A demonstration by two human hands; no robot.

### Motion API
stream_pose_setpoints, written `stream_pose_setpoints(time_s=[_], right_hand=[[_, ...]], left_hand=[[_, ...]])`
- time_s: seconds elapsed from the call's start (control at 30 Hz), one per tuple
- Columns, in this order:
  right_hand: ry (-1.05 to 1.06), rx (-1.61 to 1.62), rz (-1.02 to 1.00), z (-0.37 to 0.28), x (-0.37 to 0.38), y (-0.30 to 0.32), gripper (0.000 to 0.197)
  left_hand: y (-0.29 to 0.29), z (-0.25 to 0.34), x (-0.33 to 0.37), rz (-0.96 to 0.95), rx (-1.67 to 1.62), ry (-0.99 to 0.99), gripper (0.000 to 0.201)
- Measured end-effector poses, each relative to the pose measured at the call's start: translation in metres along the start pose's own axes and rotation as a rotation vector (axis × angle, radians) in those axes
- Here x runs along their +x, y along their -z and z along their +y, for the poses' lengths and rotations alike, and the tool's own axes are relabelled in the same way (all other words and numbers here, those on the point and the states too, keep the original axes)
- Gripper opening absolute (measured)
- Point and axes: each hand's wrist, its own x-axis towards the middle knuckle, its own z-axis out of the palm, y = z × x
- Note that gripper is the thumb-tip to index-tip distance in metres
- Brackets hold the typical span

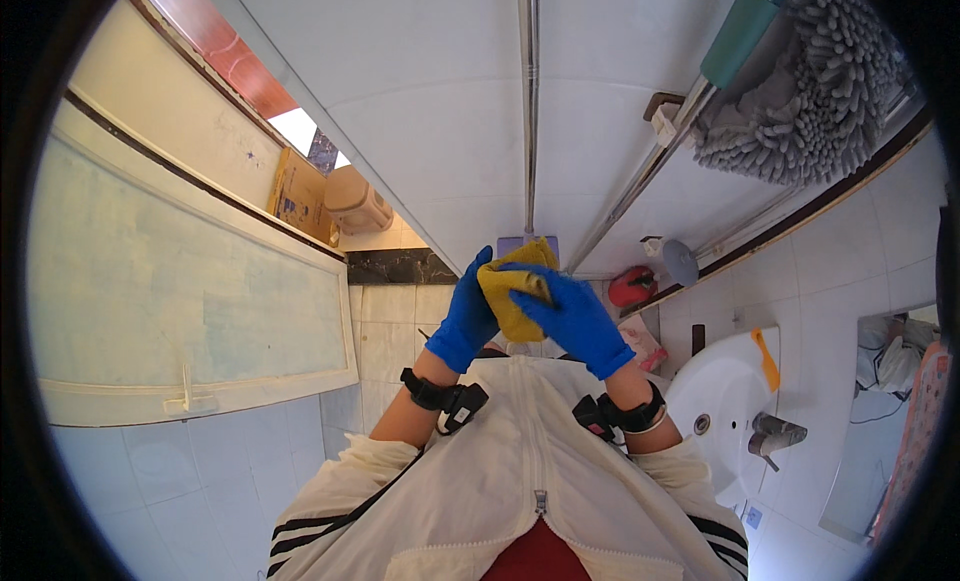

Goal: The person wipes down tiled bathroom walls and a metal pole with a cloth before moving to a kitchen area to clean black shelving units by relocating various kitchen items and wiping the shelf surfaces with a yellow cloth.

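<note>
A folded yellow cloth [518,318] is held up in front of my body, between both hands. My left hand [468,316], in a blue rubber glove, grips the cloth's left side with the fingers along its edge. My right hand [575,319], gloved the same way, has its fingers bent over the cloth's right side and top. Part of the cloth is hidden under the right fingers. Just beyond the cloth, a long metal pole [530,111] runs down the white wall to a purple base [509,245], which the cloth partly covers.
At right stands a white washbasin [735,401] with a faucet [775,436] and an orange tool [766,359] on its rim. A grey chenille mop [800,111] hangs upper right, above a red object [632,287]. A door [190,271] stands left; a brown stool [357,203] lies past the doorway.
</note>
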Motion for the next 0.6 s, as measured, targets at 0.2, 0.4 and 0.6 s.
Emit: stream_pose_setpoints(time_s=[0.2, 0.4, 0.6], right_hand=[[0.01, -0.097, 0.335, 0.014, 0.012, 0.01, 0.042], [0.023, -0.048, 0.336, 0.022, 0.012, 0.023, 0.052], [-0.248, 1.192, -0.256, 0.05, 0.007, 0.008, 0.055]], left_hand=[[-0.024, -0.009, -0.002, 0.083, 0.195, -0.027, 0.063], [-0.028, -0.01, -0.015, 0.142, 0.414, -0.046, 0.051], [-0.036, -0.011, -0.016, 0.123, 0.971, -0.128, 0.06]])
